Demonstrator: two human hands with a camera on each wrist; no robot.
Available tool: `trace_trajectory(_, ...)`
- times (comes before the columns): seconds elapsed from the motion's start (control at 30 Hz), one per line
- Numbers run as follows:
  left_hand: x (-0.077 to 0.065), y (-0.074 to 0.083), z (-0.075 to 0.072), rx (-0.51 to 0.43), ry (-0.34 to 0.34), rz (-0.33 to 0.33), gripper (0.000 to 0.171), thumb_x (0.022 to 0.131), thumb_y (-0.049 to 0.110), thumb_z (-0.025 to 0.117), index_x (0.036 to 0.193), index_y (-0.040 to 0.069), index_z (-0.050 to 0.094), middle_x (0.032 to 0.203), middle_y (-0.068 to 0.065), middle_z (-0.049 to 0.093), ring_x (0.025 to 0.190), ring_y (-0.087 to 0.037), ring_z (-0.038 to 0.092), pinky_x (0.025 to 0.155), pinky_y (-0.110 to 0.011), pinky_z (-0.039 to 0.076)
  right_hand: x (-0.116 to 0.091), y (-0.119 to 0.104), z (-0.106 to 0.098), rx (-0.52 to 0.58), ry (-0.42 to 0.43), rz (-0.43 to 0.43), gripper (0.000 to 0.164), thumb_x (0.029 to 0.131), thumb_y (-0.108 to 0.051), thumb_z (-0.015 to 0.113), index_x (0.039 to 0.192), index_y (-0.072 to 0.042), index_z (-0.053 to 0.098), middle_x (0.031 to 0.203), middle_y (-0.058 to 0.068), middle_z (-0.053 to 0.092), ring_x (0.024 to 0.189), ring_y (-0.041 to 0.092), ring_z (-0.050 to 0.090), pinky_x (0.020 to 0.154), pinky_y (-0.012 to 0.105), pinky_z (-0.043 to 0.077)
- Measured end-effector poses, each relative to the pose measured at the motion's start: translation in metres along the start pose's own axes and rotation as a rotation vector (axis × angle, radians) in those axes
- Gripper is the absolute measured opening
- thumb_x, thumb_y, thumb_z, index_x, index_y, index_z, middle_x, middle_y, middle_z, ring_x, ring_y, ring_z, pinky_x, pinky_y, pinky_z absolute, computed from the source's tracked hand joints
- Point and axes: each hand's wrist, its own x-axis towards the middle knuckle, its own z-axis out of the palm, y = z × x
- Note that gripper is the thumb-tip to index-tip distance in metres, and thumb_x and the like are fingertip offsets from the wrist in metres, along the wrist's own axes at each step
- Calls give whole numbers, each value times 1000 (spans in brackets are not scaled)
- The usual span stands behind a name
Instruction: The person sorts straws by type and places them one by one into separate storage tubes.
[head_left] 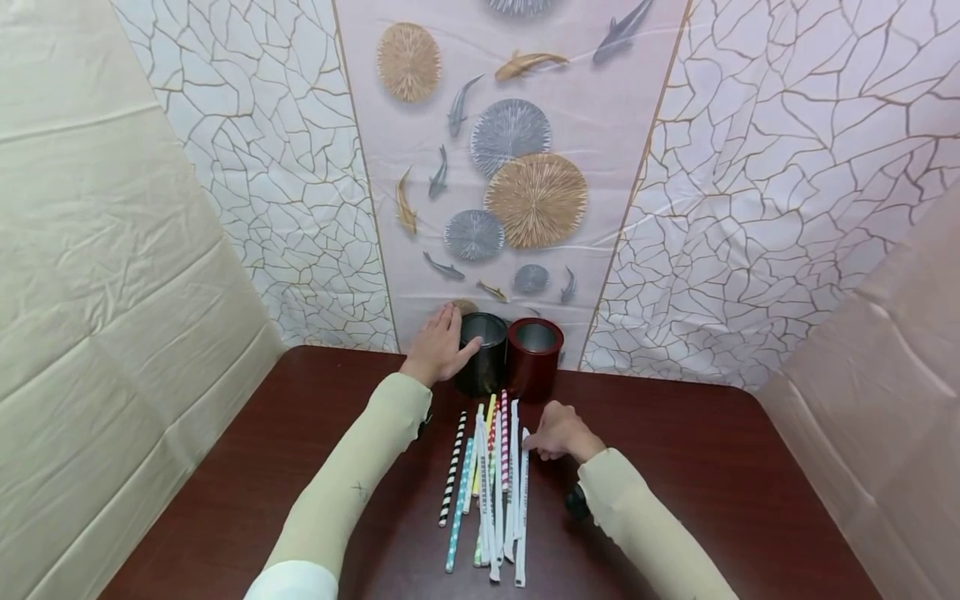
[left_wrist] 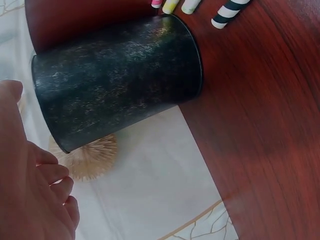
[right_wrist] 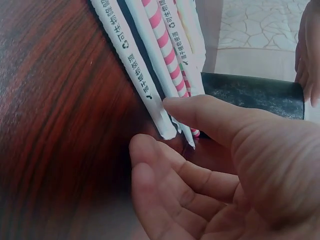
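My left hand (head_left: 441, 346) is at the black cup (head_left: 483, 375), its fingers along the left side of the rim and the thumb across the front; in the left wrist view the fingers (left_wrist: 57, 175) are loosely bent beside the cup's top. Beside that cup stands a dark red cup (head_left: 534, 371). In front lies a bundle of straws, several in white paper wrappers. My right hand (head_left: 558, 431) reaches the far end of the rightmost wrapped straw (right_wrist: 132, 65). Thumb and forefinger are spread on either side of its tip, with a gap between them.
Among the wrapped straws lie a black-striped straw (head_left: 452, 471), a blue dotted straw (head_left: 459, 508) and a pink-striped straw (head_left: 504, 442). The dark wooden table (head_left: 675, 467) ends at a patterned cloth backdrop (head_left: 480, 275) right behind the cups. Cloth panels rise at both sides.
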Motion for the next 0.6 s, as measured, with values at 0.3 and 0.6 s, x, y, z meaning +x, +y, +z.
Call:
trace_trajectory(0.3, 2, -3, 12, 26, -11, -8, 90, 110, 65, 27, 168, -1, 10, 178, -20, 6, 167, -31, 8, 136, -45, 13, 0, -5, 3, -5, -13, 41, 32, 86, -22, 88, 67, -5, 70, 62, 9, 71, 54, 18, 68, 56, 30, 61)
trace_trajectory(0.6, 4, -8, 22, 55, -3, 18, 91, 110, 66, 22, 168, -3, 10, 178, -22, 7, 167, -33, 7, 136, -45, 12, 6, -7, 6, 19, -19, 95, 26, 84, -17, 87, 69, -4, 71, 62, 9, 71, 52, 17, 69, 53, 29, 60)
